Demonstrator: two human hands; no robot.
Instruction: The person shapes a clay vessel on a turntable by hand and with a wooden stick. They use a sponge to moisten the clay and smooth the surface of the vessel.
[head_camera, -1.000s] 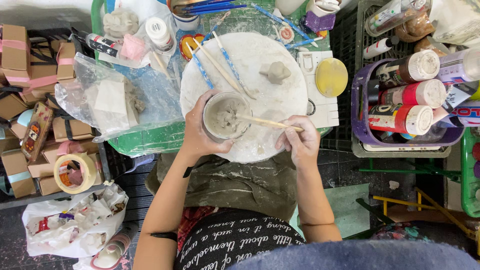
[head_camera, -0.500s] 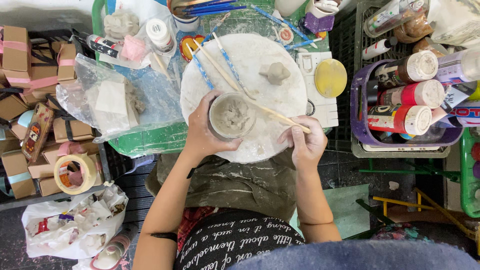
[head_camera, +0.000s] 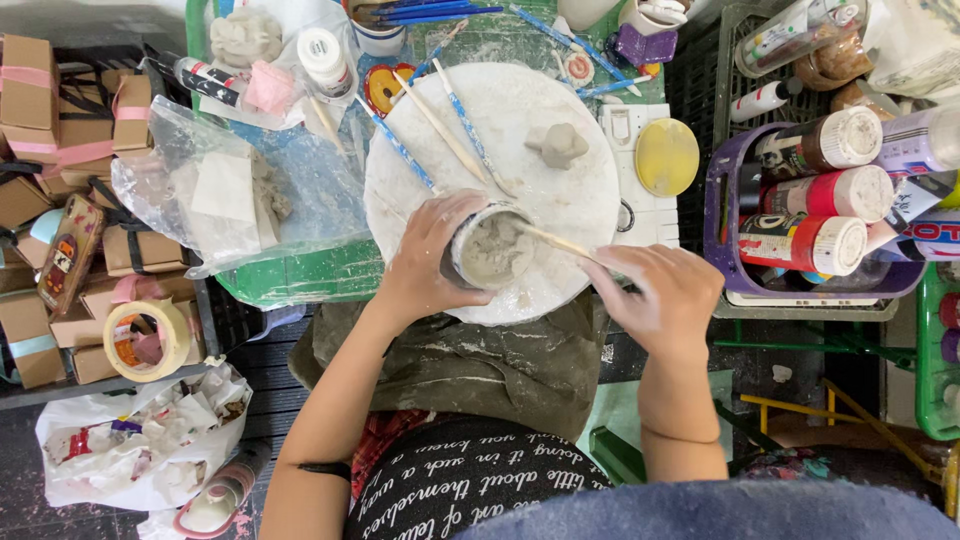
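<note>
- The left hand (head_camera: 425, 262) wraps around the clay cup (head_camera: 490, 250), at the near edge of the round board (head_camera: 560, 205).
- The right hand (head_camera: 660, 300) pinches a wooden stick (head_camera: 550, 240), its tip inside the cup.
- The wet clay looks soft and easily dented; hold it by the outer wall, lightly.

**Bare arms, lettered black top**

Both arms are bare to the elbow; the left hand (head_camera: 425, 265) and right hand (head_camera: 660, 300) wear no gloves or rings; a dark band circles the left forearm; black top with pale script lettering; red patterned cloth beside it.
</note>
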